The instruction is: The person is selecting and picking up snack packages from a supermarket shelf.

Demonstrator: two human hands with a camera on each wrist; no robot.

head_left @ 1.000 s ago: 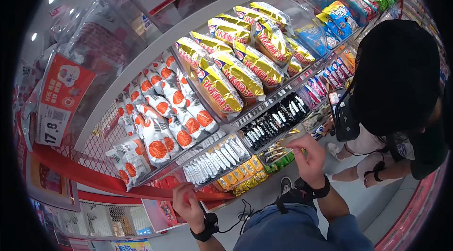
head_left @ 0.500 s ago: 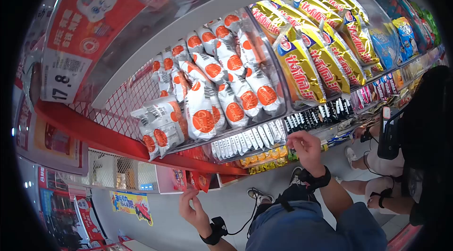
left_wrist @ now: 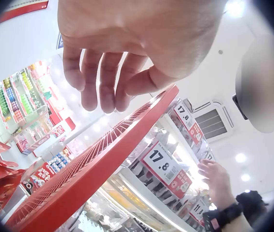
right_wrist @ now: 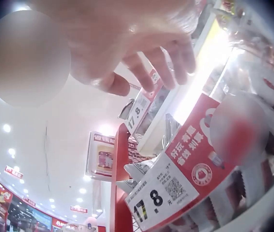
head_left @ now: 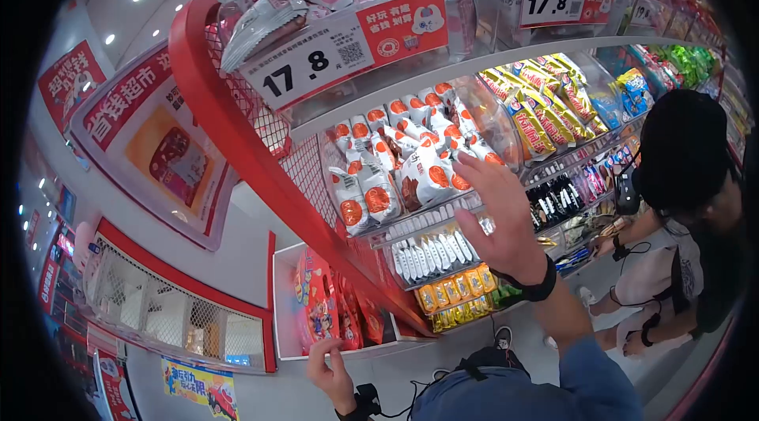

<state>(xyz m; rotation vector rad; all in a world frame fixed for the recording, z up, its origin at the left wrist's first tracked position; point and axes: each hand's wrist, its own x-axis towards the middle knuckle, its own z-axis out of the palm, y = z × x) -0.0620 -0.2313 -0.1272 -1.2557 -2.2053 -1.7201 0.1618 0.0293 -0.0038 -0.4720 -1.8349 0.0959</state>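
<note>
My right hand (head_left: 506, 223) is raised in front of the shelf with fingers extended and thumb apart, holding nothing. In the head view its fingertips overlap the bin of white packets with orange-red dots (head_left: 427, 172). Seen from the right wrist, the hand (right_wrist: 132, 48) hangs with loose fingers above a 17.8 price card (right_wrist: 171, 183). Low at the left, my left hand (head_left: 330, 373) is bare of any object, its fingers loosely bent. It is nearest to the red bags (head_left: 316, 302) in a white bin. The left wrist view shows that hand (left_wrist: 127, 53) over the red rack frame (left_wrist: 103, 159).
Gold snack packs (head_left: 538, 109) fill the neighbouring bin. Lower rows hold white packets (head_left: 431, 255) and orange packs (head_left: 455, 290). A red post (head_left: 261, 168) borders the shelf on the left. Another person in a black cap (head_left: 684, 152) crouches at the right.
My right hand has risen and reached forward, its fingers spreading from a looser curl. The left hand stays low. The head view has turned left and now takes in the upper shelf and its price cards.
</note>
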